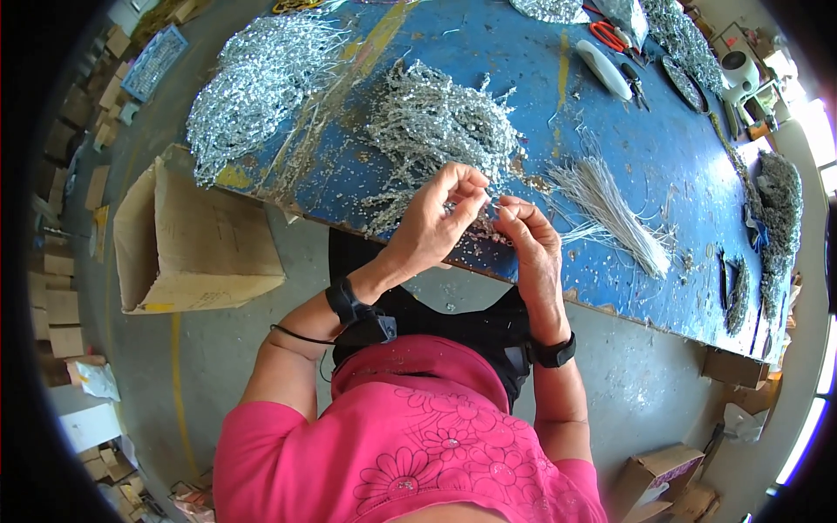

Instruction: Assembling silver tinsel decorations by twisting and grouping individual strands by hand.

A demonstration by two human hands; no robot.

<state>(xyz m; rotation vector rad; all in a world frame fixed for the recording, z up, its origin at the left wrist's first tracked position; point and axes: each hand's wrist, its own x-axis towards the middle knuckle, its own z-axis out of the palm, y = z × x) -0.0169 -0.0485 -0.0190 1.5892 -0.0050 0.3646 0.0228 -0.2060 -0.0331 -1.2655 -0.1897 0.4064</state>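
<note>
Over the near edge of the blue table (514, 52), my left hand (436, 213) and my right hand (534, 237) work close together. Each has thumb and fingers pinched on a thin, pale strand running between them; its ends are hidden in the fingers. Just beyond my hands lies a heap of silver, glittery beaded strands (445, 118), some trailing toward the table edge below my left hand. To the right of my right hand, a bundle of thin silvery-white wires or cords (610, 213) is fanned out on the tabletop.
Another silver strand heap (261, 83) covers the far left. Orange-handled scissors (606, 35), black cutters (636, 87) and a white elongated object (603, 70) lie at the back right. Silver garlands (776, 218) line the right edge. An open cardboard box (214, 235) stands left of the table.
</note>
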